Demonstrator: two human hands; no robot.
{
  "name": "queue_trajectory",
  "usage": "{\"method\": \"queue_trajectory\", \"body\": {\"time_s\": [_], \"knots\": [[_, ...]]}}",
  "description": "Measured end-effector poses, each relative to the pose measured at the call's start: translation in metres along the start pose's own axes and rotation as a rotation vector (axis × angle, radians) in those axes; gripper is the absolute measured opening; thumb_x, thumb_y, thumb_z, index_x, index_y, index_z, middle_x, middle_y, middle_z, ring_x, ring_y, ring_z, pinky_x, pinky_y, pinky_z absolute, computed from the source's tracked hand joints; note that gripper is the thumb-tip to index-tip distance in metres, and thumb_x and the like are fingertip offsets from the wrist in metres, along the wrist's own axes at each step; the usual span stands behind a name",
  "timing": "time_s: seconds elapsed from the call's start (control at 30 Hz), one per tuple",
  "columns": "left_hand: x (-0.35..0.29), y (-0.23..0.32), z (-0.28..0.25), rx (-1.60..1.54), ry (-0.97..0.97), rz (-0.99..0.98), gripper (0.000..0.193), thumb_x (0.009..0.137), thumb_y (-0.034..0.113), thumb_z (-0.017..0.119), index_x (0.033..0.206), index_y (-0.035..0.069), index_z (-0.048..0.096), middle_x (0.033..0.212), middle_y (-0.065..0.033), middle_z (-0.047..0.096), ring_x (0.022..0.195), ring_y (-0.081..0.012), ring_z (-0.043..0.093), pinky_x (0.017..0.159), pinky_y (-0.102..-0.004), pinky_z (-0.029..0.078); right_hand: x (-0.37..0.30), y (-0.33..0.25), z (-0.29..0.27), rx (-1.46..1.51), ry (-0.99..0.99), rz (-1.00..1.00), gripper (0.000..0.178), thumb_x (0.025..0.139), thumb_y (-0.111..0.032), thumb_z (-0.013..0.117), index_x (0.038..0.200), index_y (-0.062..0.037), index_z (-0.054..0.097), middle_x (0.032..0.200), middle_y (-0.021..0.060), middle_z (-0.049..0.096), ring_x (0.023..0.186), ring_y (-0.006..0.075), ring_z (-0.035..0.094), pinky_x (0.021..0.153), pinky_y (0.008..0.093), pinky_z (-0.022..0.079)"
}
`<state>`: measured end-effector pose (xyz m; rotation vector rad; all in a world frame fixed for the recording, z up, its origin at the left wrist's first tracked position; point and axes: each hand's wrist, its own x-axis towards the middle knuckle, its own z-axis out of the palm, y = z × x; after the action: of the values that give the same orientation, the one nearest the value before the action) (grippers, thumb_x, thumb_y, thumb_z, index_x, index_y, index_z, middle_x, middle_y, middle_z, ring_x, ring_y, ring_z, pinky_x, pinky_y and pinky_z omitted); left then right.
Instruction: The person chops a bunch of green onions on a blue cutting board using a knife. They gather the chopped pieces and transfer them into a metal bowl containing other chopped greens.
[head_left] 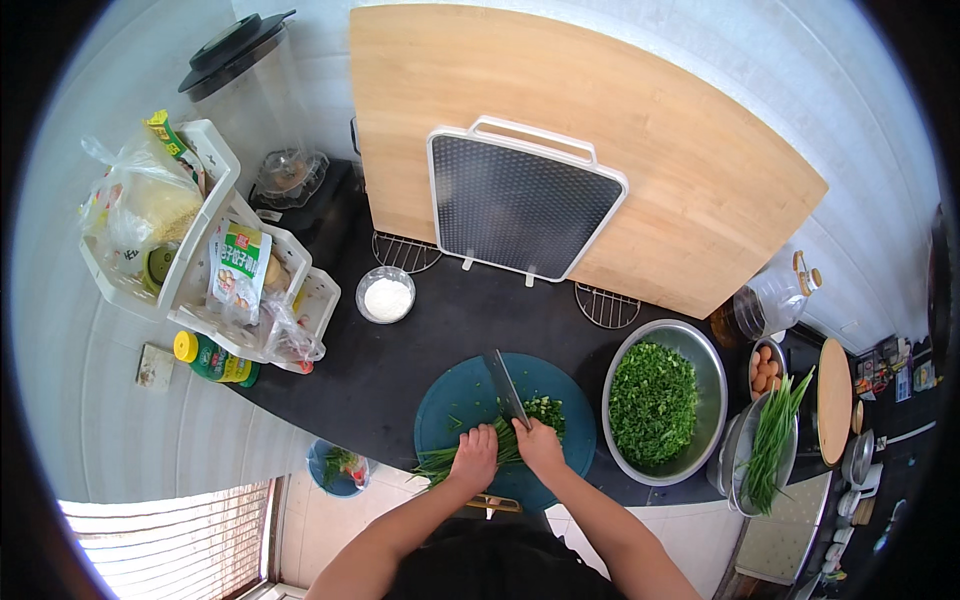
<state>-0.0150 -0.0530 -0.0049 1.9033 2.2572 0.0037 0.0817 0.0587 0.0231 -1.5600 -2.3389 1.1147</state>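
We are slicing the bundle of green chives (470, 455) lying across the round teal cutting board (450, 400). Our left hand (474, 458) is pressing down on the stalks, fingers curled over them; our right hand (540, 448) is closed around the cleaver (506, 388). We judge it best keeping fingertips tucked back, feeding steadily, with the steel bowl of chopped greens (655, 400) just beside.

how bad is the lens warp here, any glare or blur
Head view: strong fisheye, the wooden board edges bow, black vignette rings the frame; bright even light, white walls nearly washed out; centre sharp around the knife and both hands, rim items small and soft.
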Motion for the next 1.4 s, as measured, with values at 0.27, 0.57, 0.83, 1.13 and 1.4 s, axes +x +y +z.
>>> {"method": "queue_trajectory", "body": {"time_s": [0.27,0.57,0.83,1.13,1.4], "knots": [[0.002,0.001,0.002,-0.047,-0.026,-0.03,0.075,0.071,0.03,0.067,0.126,-0.01,0.036,0.118,-0.0192,0.044,0.103,-0.0295,0.045,0.087,-0.0386,0.038,-0.061,0.02,-0.05,-0.048,-0.04,0.001,0.039,0.09,-0.033,0.056,0.072,0.0016,0.057,0.062,0.025,0.057,0.065,0.0446,0.058,0.055,0.0488,0.045],[0.001,0.005,0.005,-0.027,-0.034,-0.021,0.076,0.07,0.031,0.068,0.126,-0.011,0.037,0.118,-0.0206,0.044,0.103,-0.0304,0.045,0.087,-0.0393,0.038,-0.063,0.048,-0.012,-0.238,-0.161,-0.013,0.035,0.09,-0.029,0.051,0.073,0.0008,0.057,0.066,0.0247,0.061,0.066,0.0435,0.061,0.06,0.0498,0.05],[-0.002,0.006,0.003,0.022,-0.014,-0.058,0.083,0.07,0.036,0.071,0.131,-0.008,0.035,0.119,-0.0197,0.045,0.105,-0.031,0.045,0.09,-0.0415,0.036,-0.046,0.031,0.005,-0.166,-0.022,0.01,0.033,0.089,-0.029,0.054,0.076,0.0009,0.058,0.065,0.0253,0.06,0.068,0.0433,0.06,0.061,0.0489,0.049],[-0.008,0.006,-0.014,-0.061,-0.049,-0.151,0.09,0.071,0.044,0.071,0.137,-0.003,0.03,0.121,-0.019,0.045,0.105,-0.0307,0.045,0.091,-0.042,0.036,-0.07,0.022,-0.043,-0.053,-0.049,-0.018,0.035,0.088,-0.033,0.057,0.074,-0.0004,0.058,0.066,0.0238,0.059,0.068,0.0432,0.059,0.059,0.0478,0.047],[-0.004,0.001,0.004,0.009,-0.035,-0.055,0.085,0.071,0.042,0.07,0.131,-0.008,0.035,0.117,-0.0185,0.046,0.101,-0.0291,0.047,0.088,-0.0384,0.039,-0.071,0.025,-0.027,-0.198,-0.169,0.02,0.036,0.089,-0.031,0.053,0.073,0.0004,0.057,0.069,0.0241,0.061,0.071,0.0432,0.06,0.064,0.0498,0.048]]}}
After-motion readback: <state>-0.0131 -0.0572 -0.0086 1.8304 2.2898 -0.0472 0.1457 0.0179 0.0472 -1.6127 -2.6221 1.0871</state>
